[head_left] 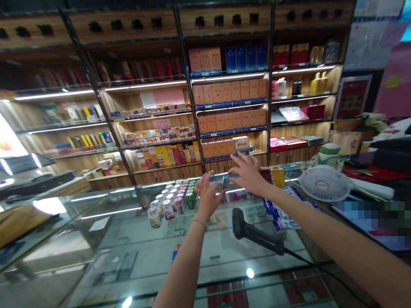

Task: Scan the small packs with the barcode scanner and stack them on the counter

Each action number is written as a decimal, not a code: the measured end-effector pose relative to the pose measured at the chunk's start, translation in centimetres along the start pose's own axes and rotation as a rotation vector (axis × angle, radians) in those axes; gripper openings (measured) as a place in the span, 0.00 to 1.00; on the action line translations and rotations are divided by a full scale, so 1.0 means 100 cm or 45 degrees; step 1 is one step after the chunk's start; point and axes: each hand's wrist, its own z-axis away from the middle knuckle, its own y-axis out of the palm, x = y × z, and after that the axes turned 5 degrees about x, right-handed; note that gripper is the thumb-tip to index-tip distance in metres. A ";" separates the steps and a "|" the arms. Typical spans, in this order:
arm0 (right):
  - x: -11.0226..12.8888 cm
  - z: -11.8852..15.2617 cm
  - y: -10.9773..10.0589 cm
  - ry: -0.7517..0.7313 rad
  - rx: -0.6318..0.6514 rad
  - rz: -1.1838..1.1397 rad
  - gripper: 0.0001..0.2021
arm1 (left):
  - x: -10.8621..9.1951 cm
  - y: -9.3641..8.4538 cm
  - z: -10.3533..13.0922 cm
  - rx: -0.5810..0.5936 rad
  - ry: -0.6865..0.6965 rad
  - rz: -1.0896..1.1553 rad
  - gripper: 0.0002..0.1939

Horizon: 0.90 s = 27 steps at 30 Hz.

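My left hand point(208, 192) reaches over the glass counter, its thumb and fingers closed about the near end of a small teal-and-clear container point(225, 182); its exact kind is too blurred to tell. From the other side, my right hand point(248, 174) bends its fingers over the far end of the teal thing, partly hiding it. Left of my left hand stand rows of small bottles and jars point(168, 208) with white, pink and green parts. A black barcode scanner point(257, 233) lies below my hands, its cable running right.
Blue-and-white packets point(282, 214) and a stack of brown-and-gold packs point(272, 176) lie beside my right forearm. A white fan point(325, 183) and a green-lidded jug point(329, 149) stand at the right. Lit shelves with orange boxes point(229, 95) rise behind the glass counter point(205, 267).
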 end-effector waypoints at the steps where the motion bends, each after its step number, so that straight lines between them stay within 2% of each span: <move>1: 0.001 -0.004 -0.001 -0.005 0.003 0.001 0.09 | 0.001 -0.003 -0.002 -0.002 -0.011 -0.030 0.09; 4: 0.006 -0.012 0.002 0.002 0.004 -0.020 0.09 | 0.008 -0.011 -0.005 0.008 -0.029 -0.123 0.12; 7: 0.012 -0.017 0.015 0.012 -0.006 -0.063 0.09 | 0.017 -0.018 -0.003 0.020 -0.005 -0.209 0.15; 11: 0.023 -0.022 0.035 0.008 -0.012 -0.117 0.09 | 0.031 -0.024 0.005 0.019 0.014 -0.312 0.28; 16: 0.039 -0.029 0.054 -0.008 0.053 -0.143 0.08 | 0.052 -0.019 0.014 0.026 0.033 -0.415 0.42; 20: 0.049 -0.034 0.070 -0.018 0.129 -0.152 0.08 | 0.062 -0.013 0.021 0.063 -0.008 -0.479 0.45; 27: 0.059 -0.039 0.101 -0.030 0.197 -0.169 0.08 | 0.067 -0.010 0.031 0.163 -0.086 -0.533 0.50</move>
